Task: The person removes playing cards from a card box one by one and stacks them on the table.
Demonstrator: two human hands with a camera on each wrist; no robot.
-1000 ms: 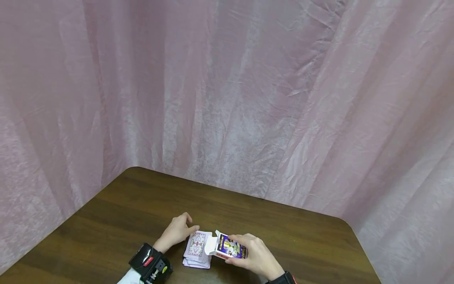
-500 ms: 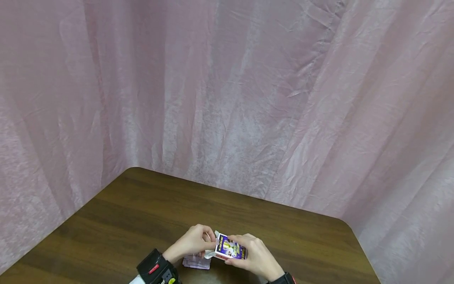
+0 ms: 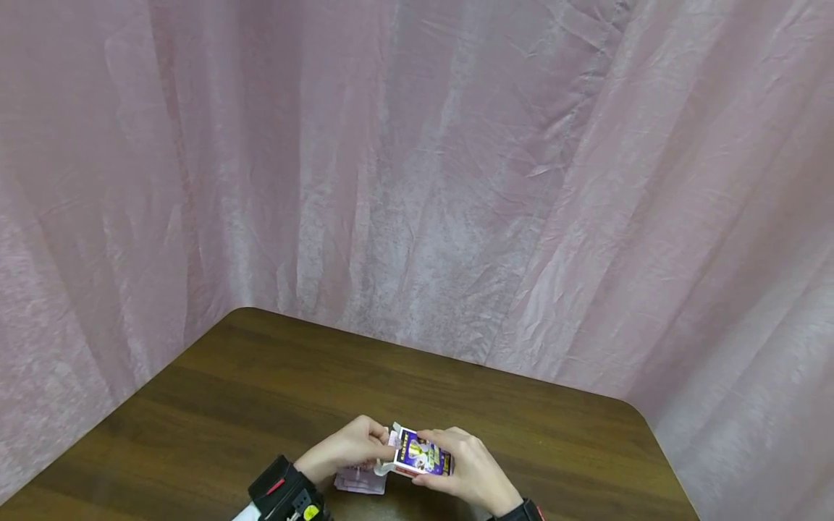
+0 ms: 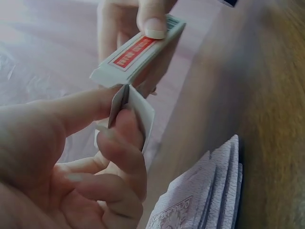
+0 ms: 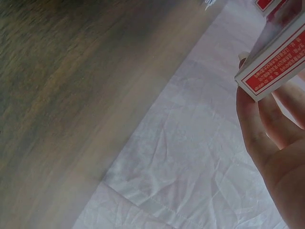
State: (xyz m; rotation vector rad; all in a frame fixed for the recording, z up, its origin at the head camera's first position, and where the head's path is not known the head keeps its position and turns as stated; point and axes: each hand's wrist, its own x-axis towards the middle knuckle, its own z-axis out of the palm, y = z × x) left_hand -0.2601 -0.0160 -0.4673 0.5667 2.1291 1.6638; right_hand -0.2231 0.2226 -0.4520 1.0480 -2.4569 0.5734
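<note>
My right hand (image 3: 478,469) holds a small purple-and-yellow playing card box (image 3: 426,457) above the table, thumb on one narrow side and fingers on the other. At the box's left end the lid is open. There my left hand (image 3: 348,450) pinches the white lid flap (image 4: 144,113), its fingers bent close to the box mouth. Below the left hand lies a loose stack of playing cards (image 3: 360,483), partly hidden by it; patterned backs show in the left wrist view. The right wrist view shows the box's red-and-white printed side (image 5: 274,67) against my fingers.
The brown wooden table (image 3: 260,383) has rounded far corners. Behind it hangs a pink curtain (image 3: 417,181). Each wrist wears a black strap, the left one bearing a bulky black device (image 3: 287,488).
My left hand has moved right from beside the card stack, over it to the box's open end, and taken hold of the flap. The right hand and box have stayed nearly still.
</note>
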